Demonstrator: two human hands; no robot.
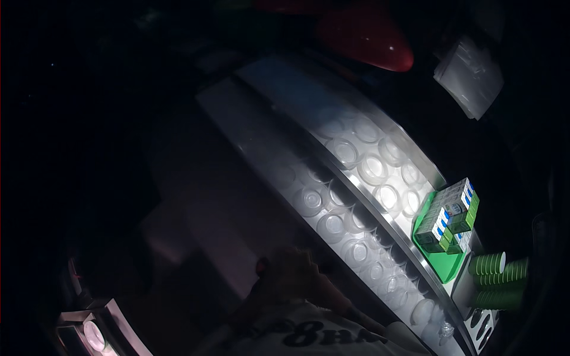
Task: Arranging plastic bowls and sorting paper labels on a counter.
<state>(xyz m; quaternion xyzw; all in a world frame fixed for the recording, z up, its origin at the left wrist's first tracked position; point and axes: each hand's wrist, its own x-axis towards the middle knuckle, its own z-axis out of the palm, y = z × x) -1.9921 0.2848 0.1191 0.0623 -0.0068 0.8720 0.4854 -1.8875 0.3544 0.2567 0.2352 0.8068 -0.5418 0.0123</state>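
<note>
Both my arms reach forward from my printed shirt [329,331] at the bottom of the dark view. My left hand [265,269] and my right hand [318,273] are close to a dim, pale object [291,267] in front of my chest. Shadow hides my fingers and any grip on it. To their right, clear round containers [331,226] stand in rows on a lower shelf. More clear round containers [374,167] fill the lit upper shelf. Small printed cartons [455,204] are stacked on a green tray [445,267] at its near end.
Stacked green cups [487,263] lie sideways at the right. The metal edge [378,200] of the upper shelf curves through the view. A glossy red object [369,44] and pale stacked sheets [472,80] show farther up. A lit metal fixture [122,325] is at lower left.
</note>
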